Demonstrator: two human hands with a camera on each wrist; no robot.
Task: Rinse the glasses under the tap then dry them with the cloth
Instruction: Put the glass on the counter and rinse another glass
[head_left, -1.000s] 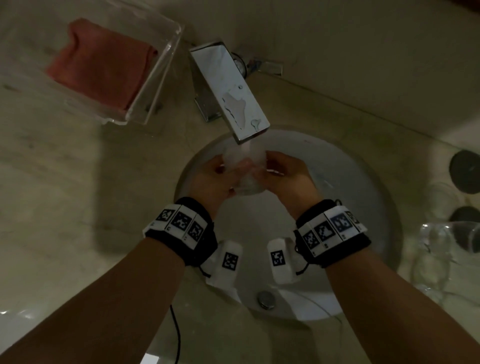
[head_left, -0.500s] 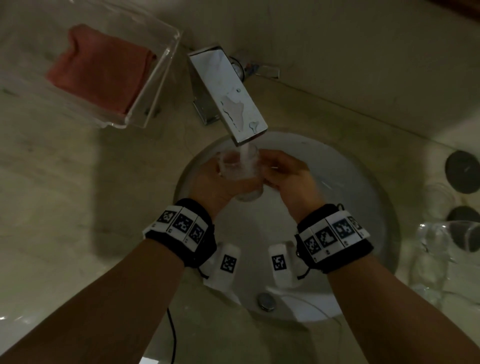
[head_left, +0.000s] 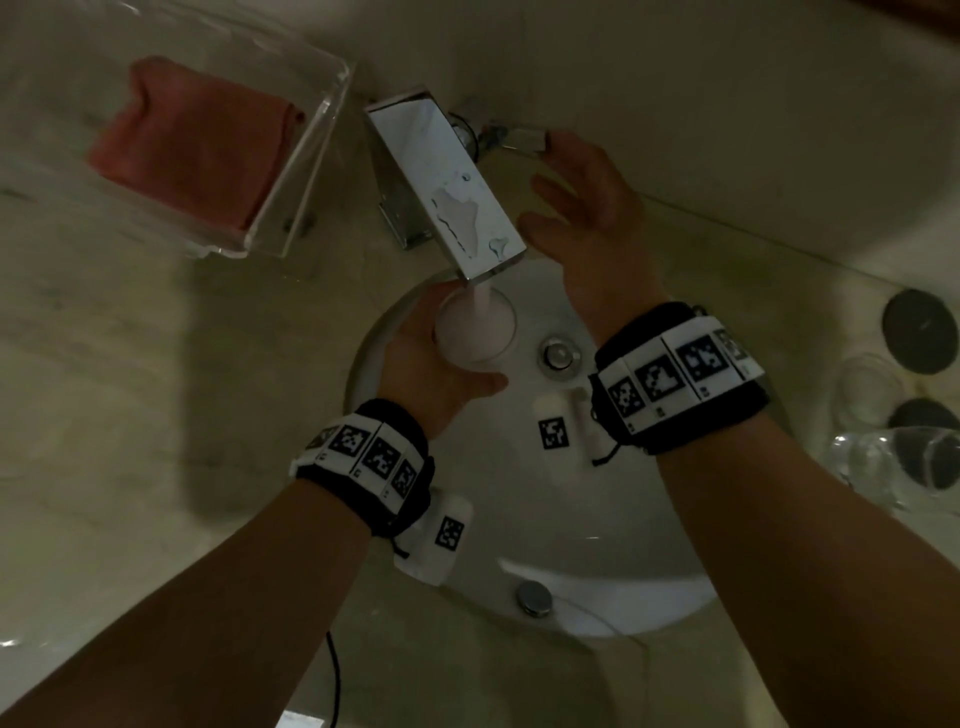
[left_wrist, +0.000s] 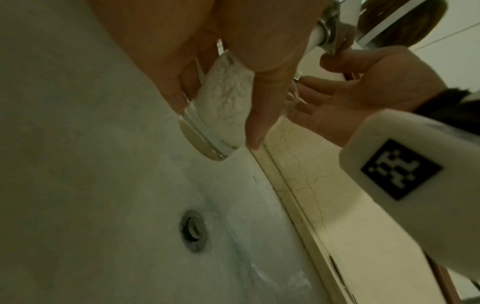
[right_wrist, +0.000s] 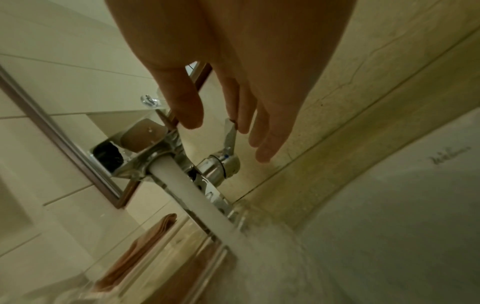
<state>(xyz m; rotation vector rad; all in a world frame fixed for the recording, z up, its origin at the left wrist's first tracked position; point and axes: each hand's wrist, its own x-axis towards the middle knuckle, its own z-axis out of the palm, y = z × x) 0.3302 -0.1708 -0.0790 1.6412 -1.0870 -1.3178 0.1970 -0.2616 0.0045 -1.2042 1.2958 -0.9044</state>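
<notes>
left hand grips glass under running tap; right hand spread at lever; drying not started

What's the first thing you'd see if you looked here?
A white stream of water pouring from the shiny tap into a glass held by the left hand over the sink. The right hand reaches for the tap lever. A pink cloth lies upper left.

The tap spout overhangs the basin; glasses crowd its right rim.
</notes>
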